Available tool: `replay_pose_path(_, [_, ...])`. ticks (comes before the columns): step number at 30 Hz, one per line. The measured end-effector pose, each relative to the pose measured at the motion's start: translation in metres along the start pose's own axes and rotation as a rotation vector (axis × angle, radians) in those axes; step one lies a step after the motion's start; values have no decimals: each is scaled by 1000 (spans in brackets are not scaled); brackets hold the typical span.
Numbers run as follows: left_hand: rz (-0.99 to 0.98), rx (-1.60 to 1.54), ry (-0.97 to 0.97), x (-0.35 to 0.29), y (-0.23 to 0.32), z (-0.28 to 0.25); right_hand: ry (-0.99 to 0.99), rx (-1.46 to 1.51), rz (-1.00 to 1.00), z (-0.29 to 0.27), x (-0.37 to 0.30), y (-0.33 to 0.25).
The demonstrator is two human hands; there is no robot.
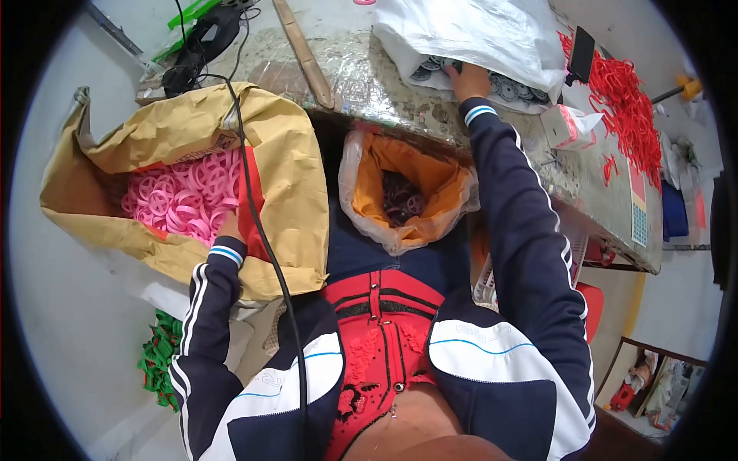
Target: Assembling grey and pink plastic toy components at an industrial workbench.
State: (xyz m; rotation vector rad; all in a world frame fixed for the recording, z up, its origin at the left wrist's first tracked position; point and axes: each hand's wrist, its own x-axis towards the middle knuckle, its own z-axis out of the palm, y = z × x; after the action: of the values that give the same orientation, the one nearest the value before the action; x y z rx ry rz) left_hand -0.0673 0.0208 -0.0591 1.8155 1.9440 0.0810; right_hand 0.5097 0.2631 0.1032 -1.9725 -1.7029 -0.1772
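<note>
In the head view, the left hand (230, 227) is positioned inside the brown sack (288, 184), against the near right edge of the pink wheel-shaped parts (183, 192); its grip cannot be determined. The right hand (470, 81) is placed at the mouth of the white bag (480, 31), with grey wheel-shaped parts (510, 89) located beside and beneath its fingers; whether one is grasped cannot be determined.
</note>
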Motion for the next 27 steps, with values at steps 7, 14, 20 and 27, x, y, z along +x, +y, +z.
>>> replay_pose_path(7, [15, 154, 251, -19, 83, -48, 3, 159, 125, 0, -23, 5])
replay_pose_path(14, [-141, 71, 404, -2, 80, -58, 93, 899, 193, -5, -62, 53])
replay_pose_path(20, [-134, -31, 689, 2, 58, -68, 45, 1115, 252, -39, -129, 42])
replay_pose_path(27, [-136, -50, 512, -21, 59, -77, -8, 1229, 347, -45, -164, 46])
